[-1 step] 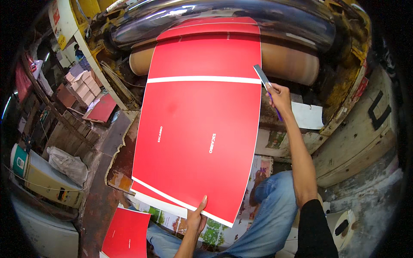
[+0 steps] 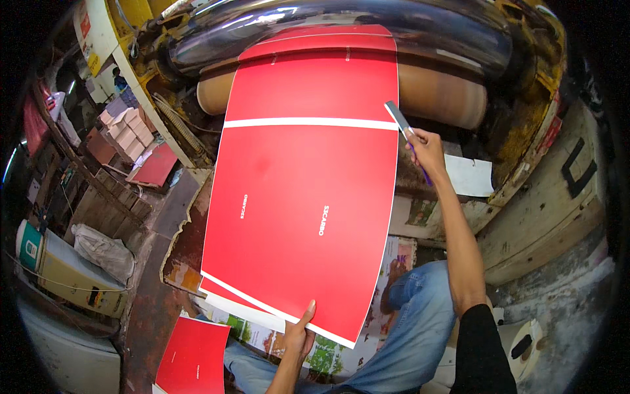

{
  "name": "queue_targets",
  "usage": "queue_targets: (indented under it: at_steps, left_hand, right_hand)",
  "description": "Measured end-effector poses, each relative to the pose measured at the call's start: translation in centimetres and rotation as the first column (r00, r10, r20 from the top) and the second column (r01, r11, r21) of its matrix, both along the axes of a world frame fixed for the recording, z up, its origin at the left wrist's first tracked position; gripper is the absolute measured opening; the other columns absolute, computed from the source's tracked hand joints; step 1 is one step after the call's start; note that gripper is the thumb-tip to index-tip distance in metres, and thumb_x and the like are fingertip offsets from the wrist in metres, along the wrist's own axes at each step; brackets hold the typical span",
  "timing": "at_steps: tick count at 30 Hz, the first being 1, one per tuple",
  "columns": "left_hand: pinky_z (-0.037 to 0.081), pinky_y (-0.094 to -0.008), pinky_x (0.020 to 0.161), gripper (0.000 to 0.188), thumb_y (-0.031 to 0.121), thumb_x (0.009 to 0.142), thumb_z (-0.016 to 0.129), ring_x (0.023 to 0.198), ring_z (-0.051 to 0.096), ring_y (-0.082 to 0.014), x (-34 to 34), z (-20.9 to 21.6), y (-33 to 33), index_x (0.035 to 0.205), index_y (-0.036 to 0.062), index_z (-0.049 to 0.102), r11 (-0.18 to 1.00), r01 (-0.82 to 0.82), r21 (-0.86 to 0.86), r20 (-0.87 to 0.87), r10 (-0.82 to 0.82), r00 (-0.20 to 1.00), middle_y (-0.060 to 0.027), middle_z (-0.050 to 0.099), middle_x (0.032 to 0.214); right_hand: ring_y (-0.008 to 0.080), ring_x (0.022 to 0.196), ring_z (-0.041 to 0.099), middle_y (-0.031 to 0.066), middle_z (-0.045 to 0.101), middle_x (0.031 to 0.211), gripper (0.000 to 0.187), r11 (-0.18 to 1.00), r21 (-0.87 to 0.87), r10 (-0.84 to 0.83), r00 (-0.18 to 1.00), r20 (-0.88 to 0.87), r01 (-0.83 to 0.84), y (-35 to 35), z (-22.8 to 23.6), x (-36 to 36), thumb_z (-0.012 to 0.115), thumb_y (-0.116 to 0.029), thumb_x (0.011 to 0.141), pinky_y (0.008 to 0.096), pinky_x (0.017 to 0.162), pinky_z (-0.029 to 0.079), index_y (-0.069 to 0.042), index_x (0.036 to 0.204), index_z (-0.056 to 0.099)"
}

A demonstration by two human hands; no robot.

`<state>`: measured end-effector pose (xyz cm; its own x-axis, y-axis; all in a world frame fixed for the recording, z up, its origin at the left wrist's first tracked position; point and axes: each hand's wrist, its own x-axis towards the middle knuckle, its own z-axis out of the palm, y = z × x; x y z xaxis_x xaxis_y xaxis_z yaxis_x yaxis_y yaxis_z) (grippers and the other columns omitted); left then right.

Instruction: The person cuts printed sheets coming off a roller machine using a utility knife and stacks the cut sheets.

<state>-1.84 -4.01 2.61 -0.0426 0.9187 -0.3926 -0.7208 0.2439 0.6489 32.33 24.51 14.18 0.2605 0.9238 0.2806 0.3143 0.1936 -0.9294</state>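
A long red printed sheet [image 2: 279, 177] with a white cross band comes down from the machine's rollers toward me. My left hand [image 2: 299, 338] grips its near white edge, thumb on top. In my right hand [image 2: 428, 152] is a knife [image 2: 397, 117] with a flat grey blade and a purple handle, fingers closed round it. The blade tip lies over the sheet's right edge, close to the white band; whether it touches is not clear. Beneath the near left corner, another red sheet with a white border [image 2: 246, 311] shows in part.
A shiny metal roller [image 2: 453, 39] spans the far side, with a brown roller [image 2: 446, 98] below it. Another red sheet [image 2: 190, 358] lies at lower left. White paper [image 2: 469, 176] is right of my wrist. Stacked pinkish blocks [image 2: 128, 134] stand at left, and a grey cabinet [image 2: 545, 190] at right.
The knife tip has shifted slightly left and down over the sheet's edge. The sheet's far part has come slightly toward me. My left hand keeps its grip.
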Motion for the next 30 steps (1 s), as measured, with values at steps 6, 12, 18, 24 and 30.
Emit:
queue_targets:
  at_steps: [6,12,18,24,30]
  left_hand:
    - [0.048,-0.0395,0.097,0.050,0.005,0.088,0.065,0.114,0.056,-0.0230,-1.2,-1.6,-2.7,0.132,0.0029,0.041,0.999,-0.002,-0.037,-0.095,-0.001,0.995,-0.0133,0.055,0.124]
    - [0.052,-0.0386,0.093,0.051,0.009,0.089,0.066,0.109,0.058,-0.0230,-1.7,-3.1,-5.5,0.131,-0.0007,0.039,0.992,-0.062,-0.108,-0.147,0.046,0.988,-0.0137,0.055,0.121]
    - [0.055,-0.0304,0.075,0.038,0.009,0.085,0.071,0.087,0.064,-0.0179,-5.2,-6.6,-7.8,0.117,-0.0016,0.052,0.966,-0.036,-0.255,-0.475,-0.093,0.875,-0.0093,0.063,0.099]
    - [0.056,-0.0304,0.072,0.033,0.001,0.083,0.072,0.086,0.065,-0.0187,-12.8,-14.2,-10.8,0.113,-0.0051,0.058,0.959,-0.146,-0.245,-0.532,-0.007,0.847,-0.0117,0.066,0.103]
    - [0.055,-0.0351,0.080,0.039,0.000,0.083,0.072,0.092,0.063,-0.0202,-14.1,-19.7,-4.5,0.117,-0.0064,0.055,0.955,-0.286,-0.078,-0.466,0.219,0.857,-0.0128,0.064,0.110]
  right_hand:
    - [0.0113,0.049,0.054,0.0026,0.060,0.068,0.017,0.993,-0.042,0.112,0.982,0.152,-0.107,-2.7,-1.7,-1.1,0.063,-0.012,0.088,0.0271,0.044,0.039,0.000,0.098,0.068]
    - [0.0268,0.076,0.062,0.0055,0.061,0.111,0.053,0.841,0.519,-0.266,0.717,0.645,-0.155,-3.4,-0.1,-2.5,0.065,0.008,0.064,0.0353,0.067,0.052,-0.013,0.113,0.066]
    - [0.0305,0.094,0.068,0.0123,0.066,0.115,0.056,0.847,0.343,0.033,0.684,0.729,-0.406,-0.9,-1.1,-1.3,0.057,0.009,0.062,0.0377,0.080,0.054,-0.016,0.110,0.070]
    - [0.0387,0.083,0.065,0.0206,0.066,0.091,0.042,0.918,0.156,0.130,0.651,0.748,-0.363,-1.8,-0.6,-3.4,0.057,0.002,0.067,0.0419,0.073,0.052,-0.013,0.104,0.070]
    - [0.0409,0.085,0.062,0.0220,0.065,0.090,0.027,0.921,0.070,0.210,0.643,0.737,-0.382,-1.8,-1.7,-2.8,0.065,-0.010,0.075,0.0452,0.074,0.050,-0.012,0.102,0.069]
